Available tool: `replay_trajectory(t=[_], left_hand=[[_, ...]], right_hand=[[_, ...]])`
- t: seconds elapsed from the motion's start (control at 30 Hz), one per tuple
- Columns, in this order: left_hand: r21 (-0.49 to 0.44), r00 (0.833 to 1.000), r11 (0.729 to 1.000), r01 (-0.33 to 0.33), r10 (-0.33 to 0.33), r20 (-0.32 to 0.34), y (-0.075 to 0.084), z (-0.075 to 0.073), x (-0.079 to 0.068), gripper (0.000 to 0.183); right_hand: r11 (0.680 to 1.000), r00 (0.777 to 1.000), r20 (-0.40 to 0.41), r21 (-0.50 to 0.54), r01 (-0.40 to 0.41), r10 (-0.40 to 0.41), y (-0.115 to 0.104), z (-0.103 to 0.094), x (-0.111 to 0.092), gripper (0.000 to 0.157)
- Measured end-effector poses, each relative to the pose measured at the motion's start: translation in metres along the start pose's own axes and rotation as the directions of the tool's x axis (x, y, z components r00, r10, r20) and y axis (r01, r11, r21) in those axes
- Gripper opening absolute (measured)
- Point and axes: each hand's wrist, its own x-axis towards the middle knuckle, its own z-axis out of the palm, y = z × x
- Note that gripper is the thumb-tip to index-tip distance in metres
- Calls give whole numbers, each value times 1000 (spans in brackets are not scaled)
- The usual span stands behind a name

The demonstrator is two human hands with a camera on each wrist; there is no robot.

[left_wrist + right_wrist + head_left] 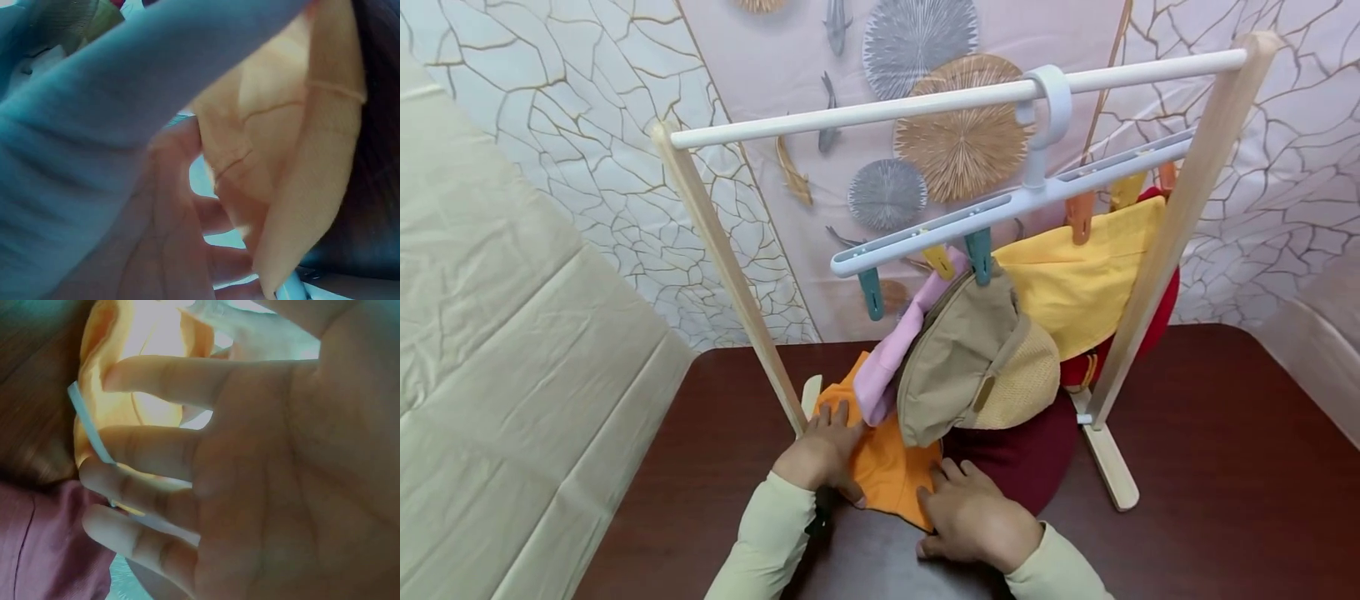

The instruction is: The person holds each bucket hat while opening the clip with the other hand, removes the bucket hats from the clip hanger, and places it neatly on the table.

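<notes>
An orange fabric hat (pixel 887 475) lies on the table below the hanging hats. My left hand (pixel 823 450) rests on its left side, fingers spread and thumb near the front edge. My right hand (pixel 973 517) touches its right edge; the right wrist view shows those fingers nearly straight against the orange cloth (pixel 147 406). Above the orange hat hang a pink hat (pixel 883 379) and a khaki cap (pixel 947 358) with a woven, straw-coloured part. A maroon hat (pixel 1022 454) sits behind my right hand, partly covered by the cap.
A wooden stand with a white rail (pixel 865 115) carries a pale clip hanger (pixel 943 229). A yellow hat (pixel 1060 292) and a red one (pixel 1161 321) hang at its right. One green clip (pixel 871 293) at the left end holds nothing. The stand's right foot (pixel 1112 471) juts forward.
</notes>
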Motion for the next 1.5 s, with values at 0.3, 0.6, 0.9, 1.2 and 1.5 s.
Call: replay_trajectory(t=[0.3,0.6,0.9,1.2,1.5], left_hand=[[24,999,1000,-6,5,37,-2,-5,1,114],[-78,992,996,50,-58,-110,-6,9,12,118],[-121,993,991,57,-68,-92,0,9,6,122],[-298,975,950,-98,32,-220,-20,9,14,97],[-484,786,827,-286,-87,-612,-9,-22,-1,43]], right_hand=[[999,1000,-12,-42,11,-11,-6,3,0,69],[999,999,21,11,36,-36,-8,6,2,65],[997,992,-102,25,76,-73,-7,11,-1,45],[981,947,-255,-48,190,-196,6,11,-4,31],[961,955,-210,135,241,-210,12,-21,-33,42]])
